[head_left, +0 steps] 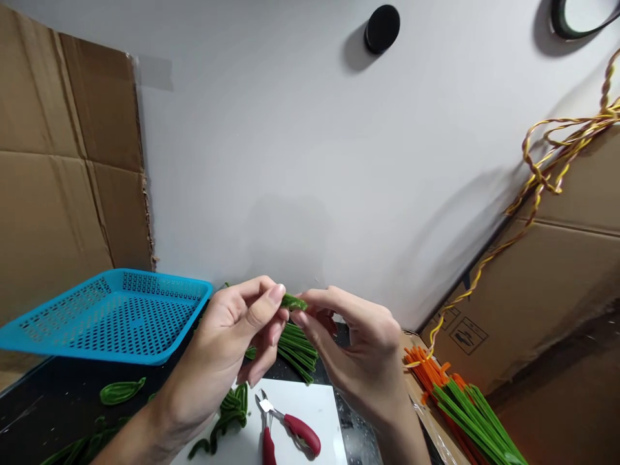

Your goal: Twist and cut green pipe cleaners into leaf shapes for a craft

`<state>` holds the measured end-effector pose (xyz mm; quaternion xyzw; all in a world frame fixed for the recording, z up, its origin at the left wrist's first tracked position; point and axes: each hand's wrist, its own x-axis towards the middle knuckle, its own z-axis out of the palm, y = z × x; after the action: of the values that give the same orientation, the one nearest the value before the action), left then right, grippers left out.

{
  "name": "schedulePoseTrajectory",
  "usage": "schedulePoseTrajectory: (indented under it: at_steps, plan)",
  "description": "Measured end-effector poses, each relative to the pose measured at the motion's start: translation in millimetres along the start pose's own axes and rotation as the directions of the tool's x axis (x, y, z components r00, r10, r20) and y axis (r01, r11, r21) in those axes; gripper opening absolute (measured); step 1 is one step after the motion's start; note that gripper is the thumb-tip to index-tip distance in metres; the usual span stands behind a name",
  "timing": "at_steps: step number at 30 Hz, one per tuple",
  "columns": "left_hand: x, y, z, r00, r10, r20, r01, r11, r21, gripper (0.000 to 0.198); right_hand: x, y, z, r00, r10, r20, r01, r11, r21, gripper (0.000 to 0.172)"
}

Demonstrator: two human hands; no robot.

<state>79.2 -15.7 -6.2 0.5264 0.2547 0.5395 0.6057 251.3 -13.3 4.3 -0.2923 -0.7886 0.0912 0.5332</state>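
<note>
My left hand [230, 329] pinches a small piece of green pipe cleaner [294, 302] between thumb and fingers. At the piece's other end, my right hand [361, 342] has its thumb and forefinger closed on it. Below the hands lies a white board [327, 410], bearing red-handled cutting pliers [301, 434] with their jaws apart. Next to the pliers is a clump of bent green pipe cleaner pieces [231, 410]. Straight green pipe cleaners [298, 349] lie behind the hands, partly hidden by them.
A blue perforated basket [140, 320] stands at the left, near a leaf-shaped green loop [122, 391] on the dark table. Orange stems [426, 368] and green stems [477, 420] lie at the right beside a cardboard box [571, 271]. Twisted yellow cord [477, 274] hangs there.
</note>
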Motion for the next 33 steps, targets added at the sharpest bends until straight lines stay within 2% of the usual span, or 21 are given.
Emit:
schedulePoseTrajectory:
  at_steps: [3,5,8,11,19,22,25,29,33]
  plan:
    - [0.1,0.6,-2.2,0.999,0.024,-0.021,-0.024,1.000,0.005,0.044,-2.2,4.0,0.8,0.997,-0.046,-0.070,0.041,0.997,-0.068,0.010]
    - [0.1,1.4,-3.0,0.998,0.046,-0.038,-0.046,0.999,0.009,0.044,-4.1,4.7,0.2,0.997,-0.042,-0.060,0.038,0.997,-0.060,0.010]
    - [-0.3,3.2,-3.4,0.995,0.061,-0.074,-0.061,0.998,0.005,0.044,-5.9,4.3,-0.3,0.999,0.003,-0.039,0.000,0.998,0.065,0.007]
    - [-0.7,3.7,-3.5,0.995,0.052,-0.089,-0.052,0.999,0.002,0.044,-5.5,4.1,-0.2,0.998,0.029,-0.061,-0.018,0.985,0.171,0.011]
    - [-1.3,0.9,-0.6,1.000,0.015,-0.019,-0.016,1.000,-0.013,0.041,-3.0,2.5,-0.3,0.997,0.022,-0.072,-0.005,0.973,0.233,0.011]
    - [-0.4,0.4,-0.6,0.999,0.031,0.018,-0.031,1.000,0.002,0.039,-4.0,2.1,1.3,0.994,0.063,-0.084,-0.039,0.964,0.263,0.014]
    - [0.4,-0.2,-1.0,0.998,0.050,0.049,-0.051,0.998,0.023,0.039,-4.8,1.8,2.0,0.993,0.103,-0.065,-0.080,0.954,0.290,0.010]
    - [-1.5,-0.4,0.3,0.990,-0.024,0.137,0.034,0.997,-0.070,0.041,-4.4,1.2,2.2,0.989,0.148,0.018,-0.139,0.880,0.454,0.007]
    - [-4.0,-0.4,2.9,0.964,-0.119,0.236,0.163,0.971,-0.176,0.041,-4.1,3.5,6.9,0.976,0.188,0.113,-0.215,0.720,0.659,0.006]
